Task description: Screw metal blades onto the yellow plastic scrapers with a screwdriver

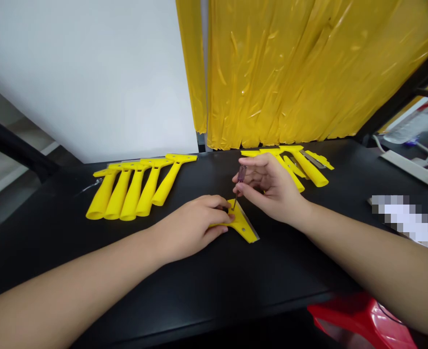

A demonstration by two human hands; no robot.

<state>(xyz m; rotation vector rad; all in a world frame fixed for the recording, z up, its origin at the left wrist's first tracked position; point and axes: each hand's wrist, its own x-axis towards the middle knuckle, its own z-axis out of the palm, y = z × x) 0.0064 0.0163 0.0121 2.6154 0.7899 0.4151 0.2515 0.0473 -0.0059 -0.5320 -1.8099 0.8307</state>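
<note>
A row of five yellow plastic scrapers [134, 186] lies at the left of the black desk [54, 228], handles toward the person and wide heads toward the white wall panel [90, 72], each just beside the next.

The left hand [195, 225] lies palm down on the desk, its grip closed over the handle of a single yellow scraper [243, 225] that lies flat near the desk's middle. The fingers curl over the handle and the thumb presses at the point where handle meets head; the handle itself is hidden under the hand. Along the far edge of the scraper's head a thin metal blade shows.

The right hand [272, 186] hovers just above that head, its grip pinched tight around a small screwdriver [238, 186] with a dark purplish handle. Thumb and forefinger clasp the handle near its top, the other fingers curl in behind. The tool stands almost upright and its thin shaft comes down to the scraper's head, right beside the left thumb.

Behind the right hand, a second cluster of yellow scrapers [308, 167] lies fanned on the desk below a hanging yellow plastic curtain [308, 72]. At the lower right edge, a glossy red object [359, 322] sits below the desk's front.
</note>
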